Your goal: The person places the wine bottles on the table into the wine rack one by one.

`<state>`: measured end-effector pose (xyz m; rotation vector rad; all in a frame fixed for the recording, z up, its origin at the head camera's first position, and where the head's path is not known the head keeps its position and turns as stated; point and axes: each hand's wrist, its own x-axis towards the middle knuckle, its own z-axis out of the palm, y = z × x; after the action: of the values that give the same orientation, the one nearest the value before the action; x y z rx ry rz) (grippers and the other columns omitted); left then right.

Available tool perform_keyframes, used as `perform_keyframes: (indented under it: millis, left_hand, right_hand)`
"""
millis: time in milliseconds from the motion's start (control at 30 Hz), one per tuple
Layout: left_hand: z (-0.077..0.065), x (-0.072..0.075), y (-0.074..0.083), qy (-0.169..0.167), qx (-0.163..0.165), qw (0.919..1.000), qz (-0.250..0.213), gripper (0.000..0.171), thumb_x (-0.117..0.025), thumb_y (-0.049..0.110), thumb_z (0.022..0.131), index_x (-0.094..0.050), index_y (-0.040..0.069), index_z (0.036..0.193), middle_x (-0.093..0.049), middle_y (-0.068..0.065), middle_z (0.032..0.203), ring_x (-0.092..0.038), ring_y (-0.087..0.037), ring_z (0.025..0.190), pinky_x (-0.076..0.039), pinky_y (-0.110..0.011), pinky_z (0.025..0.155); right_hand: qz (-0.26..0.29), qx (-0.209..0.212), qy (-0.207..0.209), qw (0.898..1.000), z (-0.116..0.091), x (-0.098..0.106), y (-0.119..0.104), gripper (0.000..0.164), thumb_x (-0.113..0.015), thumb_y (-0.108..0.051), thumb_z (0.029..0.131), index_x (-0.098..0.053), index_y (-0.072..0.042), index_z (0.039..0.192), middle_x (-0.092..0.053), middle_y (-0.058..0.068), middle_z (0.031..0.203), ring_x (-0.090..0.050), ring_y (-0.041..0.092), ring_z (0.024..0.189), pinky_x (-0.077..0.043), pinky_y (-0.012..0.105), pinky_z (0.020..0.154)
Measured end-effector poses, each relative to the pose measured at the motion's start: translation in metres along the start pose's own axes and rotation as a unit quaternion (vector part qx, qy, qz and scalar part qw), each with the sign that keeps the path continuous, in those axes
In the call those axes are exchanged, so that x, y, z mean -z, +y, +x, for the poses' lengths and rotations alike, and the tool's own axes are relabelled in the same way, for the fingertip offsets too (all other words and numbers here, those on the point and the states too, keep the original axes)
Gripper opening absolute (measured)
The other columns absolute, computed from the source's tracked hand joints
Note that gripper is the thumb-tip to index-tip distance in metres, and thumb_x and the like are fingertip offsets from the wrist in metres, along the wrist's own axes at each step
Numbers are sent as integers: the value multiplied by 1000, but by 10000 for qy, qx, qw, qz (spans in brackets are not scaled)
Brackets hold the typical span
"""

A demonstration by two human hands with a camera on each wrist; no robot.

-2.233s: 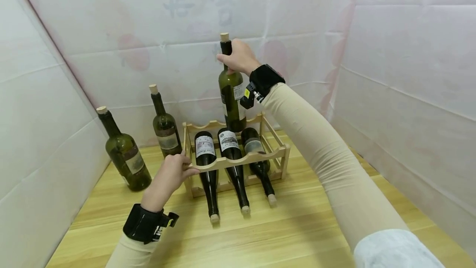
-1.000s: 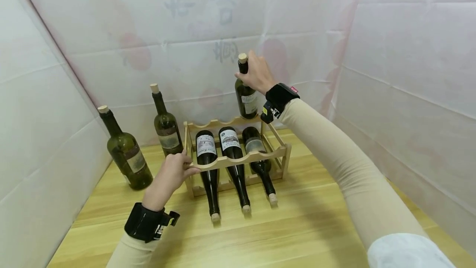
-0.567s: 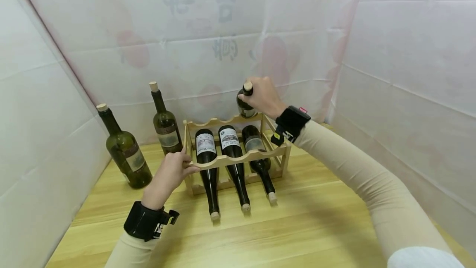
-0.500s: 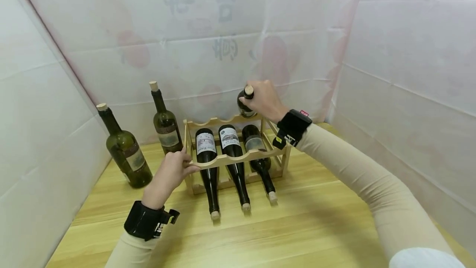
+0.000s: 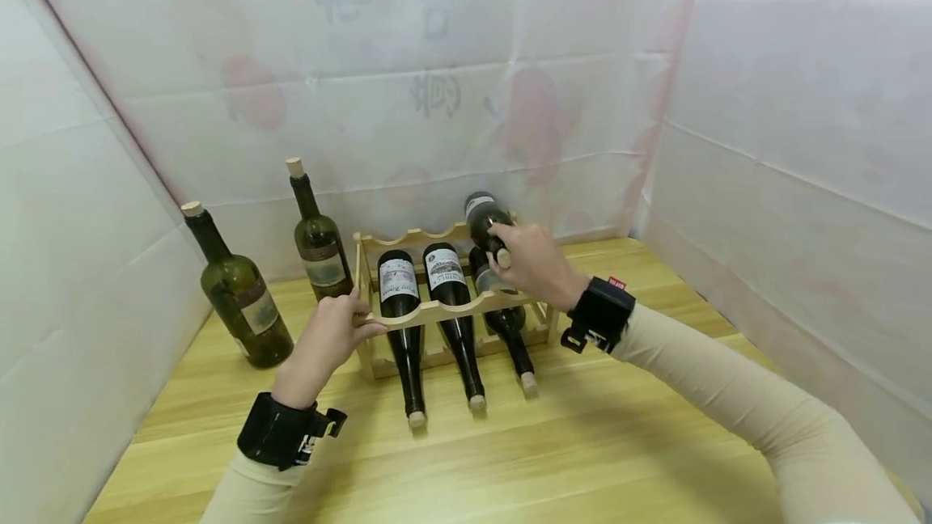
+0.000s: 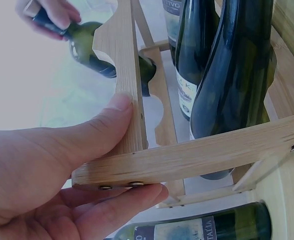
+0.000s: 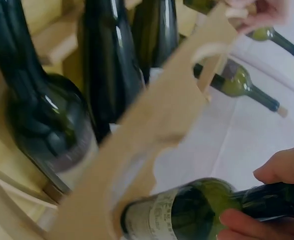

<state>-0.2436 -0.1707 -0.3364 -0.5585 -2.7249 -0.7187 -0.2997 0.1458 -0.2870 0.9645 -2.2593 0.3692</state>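
Note:
My right hand (image 5: 540,267) grips a corked green wine bottle (image 5: 483,219) by the neck. That bottle tilts over the right end of the wooden wine rack (image 5: 435,313), its base at the back rail and its cork toward me. In the right wrist view the bottle's labelled body (image 7: 162,215) lies close over the rack's scalloped rail. My left hand (image 5: 324,346) holds the rack's front left corner; the left wrist view shows the thumb (image 6: 104,125) on top and fingers underneath. In the rack's lower tier, three wine bottles lie with necks forward, among them the middle one (image 5: 447,277).
Two corked wine bottles stand upright left of the rack, one near the side wall (image 5: 247,310) and one behind my left hand (image 5: 320,257). Pale cloth walls enclose the wood-grain table (image 5: 451,475) at the back and both sides.
My right hand has brought the bottle from upright above the rack's back to the right, then down and forward into a tilt. The left hand keeps its hold on the corner.

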Motion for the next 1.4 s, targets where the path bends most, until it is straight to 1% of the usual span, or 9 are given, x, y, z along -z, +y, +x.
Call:
perform_keyframes:
  millis: [167, 267, 400, 533, 733, 900, 1067, 1267, 1400]
  left_hand:
    - [-1, -3, 0, -97, 71, 9999, -63, 12, -77, 17, 78, -68, 12, 72, -71, -18, 89, -64, -34, 94, -47, -26, 50]
    - [-1, -2, 0, -88, 36, 9999, -77, 12, -77, 17, 78, -68, 12, 71, -72, -14, 82, -64, -35, 96, -47, -26, 50]
    - [-1, 0, 1, -43, -19, 10000, -51, 14, -77, 17, 77, -67, 12, 69, -71, -12, 78, -65, -35, 94, -47, -26, 49]
    - [-1, -2, 1, -65, -13, 10000, -29, 14, -77, 18, 77, -67, 12, 69, -71, -13, 79, -67, -30, 79, -47, -26, 49]
    - [0, 0, 1, 50, -151, 9999, 26, 14, -78, 17, 77, -69, 8, 71, -71, -15, 78, -67, -28, 71, -50, -28, 50]
    - [1, 0, -1, 87, -158, 9998, 44, 14, -78, 17, 76, -69, 8, 71, -71, -20, 86, -67, -31, 79, -51, -29, 51]
    - [2, 0, -1, 20, -50, 10000, 2, 13, -78, 18, 77, -70, 9, 73, -70, -23, 93, -67, -31, 80, -49, -28, 51]
    - [2, -1, 1, -75, 22, 10000, 11, 12, -77, 18, 78, -71, 9, 74, -72, -13, 79, -67, -25, 70, -47, -28, 50]
    - [2, -1, 0, -20, 46, 10000, 4, 12, -77, 18, 78, -71, 8, 74, -71, -18, 86, -67, -31, 82, -48, -28, 50]
  right_hand:
    - [-530, 337, 109, 9980, -25, -8, -7, 41, -70, -10, 75, -62, 6, 112, -68, 20, 104, -65, 22, 62, -55, 35, 52]
    - [-1148, 540, 132, 9918, -36, -13, -10, 48, -71, -20, 77, -63, -1, 120, -66, 20, 114, -62, 22, 54, -49, 31, 43]
    - [-1548, 760, 272, 9846, -47, -20, -9, 39, -70, -24, 79, -67, -9, 115, -66, 20, 114, -64, 22, 56, -44, 30, 38]
    - [-1425, 787, 455, 9856, -57, -27, -7, 33, -71, -21, 77, -68, -7, 106, -66, 21, 112, -68, 28, 71, -50, 36, 41]
    - [-1354, 634, 377, 9880, -67, -30, -2, 42, -72, -19, 75, -66, -5, 115, -64, 21, 118, -69, 26, 78, -49, 38, 43]
    - [-1065, 506, 40, 9930, -73, -30, -2, 59, -77, -17, 69, -61, -1, 124, -58, 25, 126, -67, 27, 73, -40, 39, 47]
    - [-786, 525, -97, 9955, -77, -32, 0, 63, -77, -11, 70, -57, 6, 127, -52, 30, 129, -64, 21, 68, -49, 34, 54]
    - [-847, 808, 184, 9929, -85, -35, 5, 57, -74, -10, 72, -58, 9, 124, -56, 32, 123, -65, 20, 64, -50, 24, 45]
    - [-946, 1047, 475, 9889, -87, -39, 8, 53, -74, -14, 74, -59, 10, 120, -60, 32, 115, -64, 19, 56, -46, 22, 39]
